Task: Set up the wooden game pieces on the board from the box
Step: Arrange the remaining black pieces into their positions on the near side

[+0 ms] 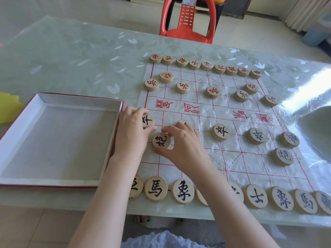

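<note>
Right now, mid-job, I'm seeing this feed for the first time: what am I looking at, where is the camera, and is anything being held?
There is no machine here: a person works with two bare hands. The single picture comes from a camera worn on their head, looking forward and down. On the table lies a sheet board with red lines, and an open box sits to its left. Round wooden discs stand on the board: red-lettered ones on the far side, black-lettered ones on the near side. The left hand grips an edge disc at the board's left border. The right hand pinches a neighbouring disc.
</note>
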Demonstrator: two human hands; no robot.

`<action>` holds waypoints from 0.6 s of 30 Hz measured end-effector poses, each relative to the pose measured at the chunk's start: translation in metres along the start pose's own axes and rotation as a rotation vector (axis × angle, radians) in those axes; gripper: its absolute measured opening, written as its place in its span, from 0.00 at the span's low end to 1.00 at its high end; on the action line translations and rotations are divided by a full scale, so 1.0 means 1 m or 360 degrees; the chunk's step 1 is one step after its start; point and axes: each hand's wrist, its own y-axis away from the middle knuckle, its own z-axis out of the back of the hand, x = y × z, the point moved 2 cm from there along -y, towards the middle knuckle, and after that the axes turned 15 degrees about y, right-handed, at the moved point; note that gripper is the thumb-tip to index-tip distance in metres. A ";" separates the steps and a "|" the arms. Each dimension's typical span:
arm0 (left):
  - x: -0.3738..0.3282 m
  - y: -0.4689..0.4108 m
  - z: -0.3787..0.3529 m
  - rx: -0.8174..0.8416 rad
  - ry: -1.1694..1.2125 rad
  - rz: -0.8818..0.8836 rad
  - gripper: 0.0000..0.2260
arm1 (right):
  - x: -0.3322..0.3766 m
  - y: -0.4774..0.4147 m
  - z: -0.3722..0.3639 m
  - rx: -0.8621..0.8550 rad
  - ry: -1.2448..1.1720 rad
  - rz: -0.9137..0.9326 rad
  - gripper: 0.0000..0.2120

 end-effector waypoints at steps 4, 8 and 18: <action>-0.004 0.003 0.002 0.0028 0.0012 -0.0033 0.19 | 0.001 0.001 -0.001 0.0016 -0.0023 -0.0103 0.30; -0.005 0.002 0.009 0.0189 0.0078 -0.0008 0.32 | -0.001 0.004 0.003 0.0092 -0.0168 -0.0042 0.28; 0.003 -0.003 0.006 0.0102 0.0032 0.0016 0.28 | 0.001 0.003 0.004 0.0091 -0.0112 0.0045 0.24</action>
